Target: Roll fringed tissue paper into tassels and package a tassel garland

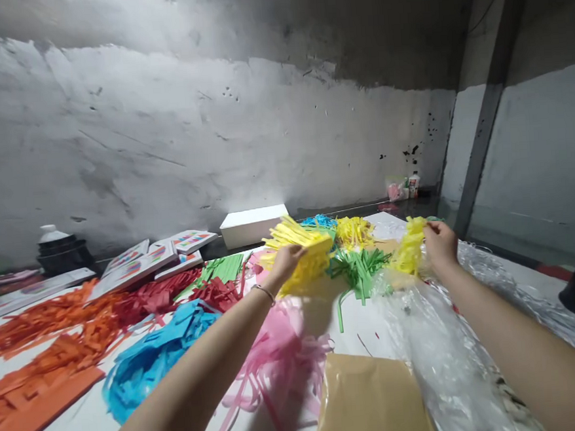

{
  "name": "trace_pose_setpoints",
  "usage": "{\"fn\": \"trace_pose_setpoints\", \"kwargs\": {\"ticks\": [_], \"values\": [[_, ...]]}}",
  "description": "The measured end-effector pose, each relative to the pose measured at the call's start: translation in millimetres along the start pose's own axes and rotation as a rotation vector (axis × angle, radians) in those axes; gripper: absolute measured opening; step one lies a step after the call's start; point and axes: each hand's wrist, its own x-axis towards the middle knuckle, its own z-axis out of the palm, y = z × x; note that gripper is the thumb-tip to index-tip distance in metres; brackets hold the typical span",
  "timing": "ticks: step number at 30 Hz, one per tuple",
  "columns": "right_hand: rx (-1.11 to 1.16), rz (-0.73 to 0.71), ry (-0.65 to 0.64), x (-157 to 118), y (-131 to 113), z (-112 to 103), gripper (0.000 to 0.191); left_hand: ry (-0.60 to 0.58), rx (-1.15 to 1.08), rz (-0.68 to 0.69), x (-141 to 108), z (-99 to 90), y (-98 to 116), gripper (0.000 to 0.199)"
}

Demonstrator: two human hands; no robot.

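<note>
My left hand (289, 261) is closed on a thick bundle of yellow fringed paper (307, 257), raised over the middle of the table. Further right, my right hand (439, 241) pinches a smaller piece of yellow fringed paper (409, 250), held above crumpled clear plastic. Between the two hands lie green paper strips (363, 269). Behind these is another yellow fringed pile (355, 232), with blue shreds (320, 220) beside it. Pink strips (276, 341) spread below my left hand.
Orange (47, 370), red (155, 294) and blue (166, 349) fringed paper cover the left side. Flat printed boxes (138, 265) and a white box (253, 224) stand behind. A brown packet (372, 400) lies in front, with clear plastic (434, 343) to its right.
</note>
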Motion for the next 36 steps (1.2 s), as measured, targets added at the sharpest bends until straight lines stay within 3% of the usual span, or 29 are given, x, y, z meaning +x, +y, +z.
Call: {"fn": "trace_pose_setpoints", "kwargs": {"ticks": [2,6,7,8,11,15,17,18,20,23,24,26,28,32,36], "values": [[-0.012,-0.097,-0.121,-21,-15,3,0.020,-0.079,0.065,0.089,-29,19.8,10,0.039],[-0.015,-0.371,-0.410,-83,-60,-8,0.014,-0.183,0.154,0.331,-98,39.9,53,0.080],[-0.018,-0.444,-0.470,-101,-73,-15,0.018,-0.191,0.208,0.434,-114,40.0,66,0.082],[-0.025,-0.512,-0.516,-118,-86,-22,0.021,-0.184,0.286,0.545,-128,38.0,78,0.071],[-0.071,-0.659,-0.552,-167,-118,-43,0.028,-0.149,0.468,0.730,-167,19.7,107,0.017],[-0.157,-0.748,-0.544,-222,-141,-68,0.034,-0.138,0.549,0.754,-227,-28.1,121,0.019],[-0.170,-0.779,-0.534,-246,-145,-82,0.034,-0.244,0.534,0.771,-265,-57.7,125,0.015],[-0.157,-0.804,-0.508,-257,-145,-89,0.036,-0.325,0.480,0.752,-284,-72.3,126,0.013],[-0.090,-0.878,-0.464,-279,-145,-105,0.043,-0.411,0.292,0.606,-315,-97.6,129,0.035],[0.041,-0.981,-0.496,-310,-146,-126,0.056,-0.277,0.098,0.225,-340,-118.5,127,0.066],[0.069,-0.990,-0.524,-319,-147,-131,0.058,-0.276,0.070,0.110,-343,-120.8,126,0.067],[0.103,-0.987,-0.548,-334,-148,-139,0.061,-0.411,-0.020,-0.046,-345,-121.2,123,0.065],[0.121,-0.970,-0.555,-345,-148,-144,0.061,-0.512,-0.206,-0.091,-348,-119.9,122,0.061],[0.128,-0.902,-0.552,-358,-143,-148,0.054,-0.382,-0.540,-0.131,-363,-116.9,123,0.052],[0.027,-0.887,-0.548,-365,-134,-149,0.053,-0.528,-0.817,-0.433,-391,-100.9,114,0.059]]}}
